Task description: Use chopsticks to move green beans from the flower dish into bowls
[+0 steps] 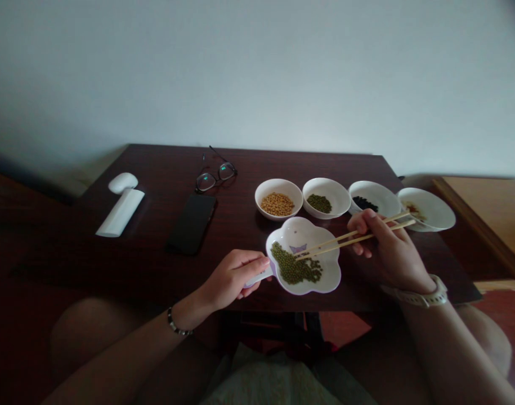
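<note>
My left hand (236, 275) is closed round the short handle of a white flower-shaped dish (312, 228) with a purple rim. Green mung beans (291, 267) are heaped on the dish's left and lower side. A pair of wooden chopsticks (345, 241) is held in my right hand (386, 242), their tips among the beans. Behind the dish stand a bowl of yellow soybeans (277, 204), a bowl of green beans (319, 203) and a bowl of black beans (364, 203), partly hidden by my right hand. A fourth bowl (438, 208) at the right holds a few pale and reddish bits.
Eyeglasses (217, 177) and a dark phone (192, 224) lie on the dark wooden table (156, 163). Further left are a white rounded object (122, 183) and a long white case (121, 214). A wall (257, 79) rises behind; a lighter wooden surface (493, 208) stands right.
</note>
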### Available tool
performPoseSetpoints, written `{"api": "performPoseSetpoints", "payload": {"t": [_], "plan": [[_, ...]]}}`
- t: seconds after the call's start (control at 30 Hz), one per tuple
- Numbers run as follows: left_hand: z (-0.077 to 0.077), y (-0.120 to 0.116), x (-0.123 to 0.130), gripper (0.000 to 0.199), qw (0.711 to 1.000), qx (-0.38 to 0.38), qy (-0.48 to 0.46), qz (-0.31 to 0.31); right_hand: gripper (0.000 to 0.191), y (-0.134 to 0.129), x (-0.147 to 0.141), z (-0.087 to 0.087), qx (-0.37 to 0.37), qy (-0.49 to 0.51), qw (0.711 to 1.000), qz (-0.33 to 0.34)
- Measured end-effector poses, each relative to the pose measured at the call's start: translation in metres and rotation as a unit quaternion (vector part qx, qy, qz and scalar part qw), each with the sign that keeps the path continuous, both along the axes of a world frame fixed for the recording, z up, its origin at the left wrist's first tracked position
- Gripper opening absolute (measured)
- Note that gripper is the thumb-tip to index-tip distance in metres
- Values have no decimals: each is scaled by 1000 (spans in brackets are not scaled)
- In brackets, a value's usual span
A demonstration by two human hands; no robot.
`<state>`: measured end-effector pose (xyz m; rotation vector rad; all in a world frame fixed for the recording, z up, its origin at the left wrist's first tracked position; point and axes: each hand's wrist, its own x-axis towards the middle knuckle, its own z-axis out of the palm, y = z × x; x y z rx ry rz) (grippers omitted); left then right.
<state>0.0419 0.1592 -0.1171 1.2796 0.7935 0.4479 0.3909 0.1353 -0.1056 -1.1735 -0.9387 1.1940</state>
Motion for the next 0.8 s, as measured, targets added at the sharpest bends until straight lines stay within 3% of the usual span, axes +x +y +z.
{"api": "performPoseSetpoints", "payload": {"t": [0.23, 0.8], "plan": [[-1, -1, -1, 52, 1000, -1, 1, 1, 50, 1, 1, 3, 22, 1, 999, -45], [0, 0, 1, 53, 1000, 0, 9, 3, 53, 2, 1, 2, 10, -20, 999, -42]]}}
